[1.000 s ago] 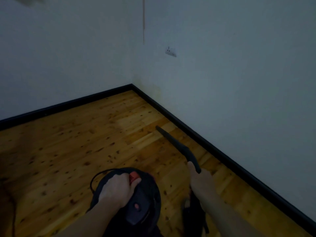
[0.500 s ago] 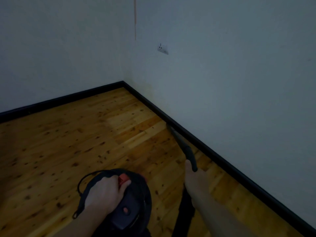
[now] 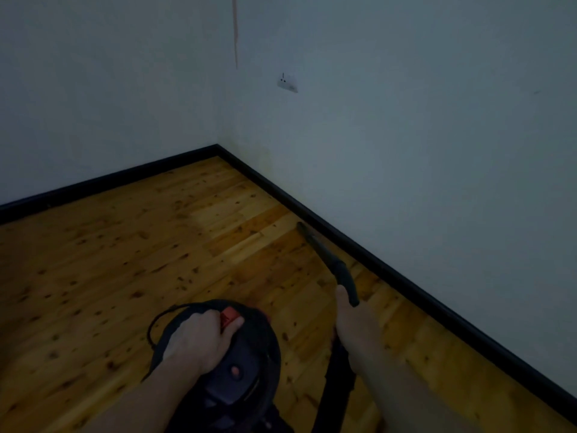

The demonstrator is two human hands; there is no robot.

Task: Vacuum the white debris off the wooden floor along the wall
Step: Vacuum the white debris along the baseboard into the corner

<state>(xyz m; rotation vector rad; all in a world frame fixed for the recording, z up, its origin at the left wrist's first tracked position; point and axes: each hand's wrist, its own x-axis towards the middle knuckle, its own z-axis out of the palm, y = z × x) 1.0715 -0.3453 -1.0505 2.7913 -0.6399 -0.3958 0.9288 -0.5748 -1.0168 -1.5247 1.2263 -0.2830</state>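
A round black vacuum canister [image 3: 246,370] with a red handle part sits low in the middle of the head view. My left hand [image 3: 199,340] is shut on its top handle. My right hand [image 3: 351,320] grips the black vacuum hose wand, whose narrow crevice nozzle [image 3: 318,248] points forward with its tip close to the black baseboard [image 3: 390,273] of the right wall. The wooden floor [image 3: 125,260] is knotty orange planks. I see no white debris on it in this dim light.
Two white walls meet in a corner [image 3: 217,145] ahead. A white socket [image 3: 287,84] sits on the right wall. A thin black cord [image 3: 156,326] loops off the canister's left side. The hose [image 3: 337,385] hangs down by my right arm.
The nozzle swung right toward the baseboard, then came back slightly left. The canister with my left hand on it shifted a little left in the view.
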